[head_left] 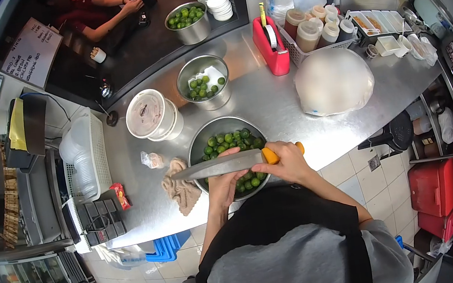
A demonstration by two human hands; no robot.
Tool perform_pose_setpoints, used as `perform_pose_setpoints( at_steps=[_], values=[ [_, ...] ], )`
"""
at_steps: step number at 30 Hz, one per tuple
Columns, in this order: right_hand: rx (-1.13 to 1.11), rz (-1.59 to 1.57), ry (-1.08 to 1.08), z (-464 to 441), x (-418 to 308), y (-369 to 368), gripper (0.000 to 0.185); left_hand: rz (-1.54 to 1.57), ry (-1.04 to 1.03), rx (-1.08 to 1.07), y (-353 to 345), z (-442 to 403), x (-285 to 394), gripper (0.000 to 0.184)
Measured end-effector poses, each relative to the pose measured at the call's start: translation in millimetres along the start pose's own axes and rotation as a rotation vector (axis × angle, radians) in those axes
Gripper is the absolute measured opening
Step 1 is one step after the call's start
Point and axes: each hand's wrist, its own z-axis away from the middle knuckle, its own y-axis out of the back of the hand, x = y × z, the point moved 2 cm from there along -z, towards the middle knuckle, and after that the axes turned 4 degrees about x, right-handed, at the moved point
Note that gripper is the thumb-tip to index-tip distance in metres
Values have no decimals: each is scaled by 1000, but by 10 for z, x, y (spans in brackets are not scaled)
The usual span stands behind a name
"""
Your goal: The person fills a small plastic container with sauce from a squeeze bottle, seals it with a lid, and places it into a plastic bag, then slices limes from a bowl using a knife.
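My right hand (285,161) is wrapped round the yellow handle of a large knife (215,165), its broad blade pointing left. The blade lies across my left hand (225,183), whose fingers look curled beneath it; whatever they hold is hidden. Both hands are over a wide steel bowl (194,141) of small green limes (229,139). Behind it stands a smaller steel bowl (210,102) with limes and something white inside. A crumpled beige cloth (181,191) lies at the wide bowl's left side.
White lidded tubs (149,117) and a small plastic bag (152,159) are on the steel counter (267,98). To the right are a large covered round thing (334,81), a red tape dispenser (271,48) and sauce bottles (311,34). Beyond the ledge, another person's hands (129,6) hold a dark object.
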Motion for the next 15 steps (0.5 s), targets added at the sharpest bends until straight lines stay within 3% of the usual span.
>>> perform_pose_setpoints(
  at_steps=[4,15],
  values=[
    [71,81,165,5,-67,6,61,67,10,-1,-12,-8,5,29],
    [79,88,176,6,-126,-2,61,89,-14,-8,55,6,-69,29]
  ],
)
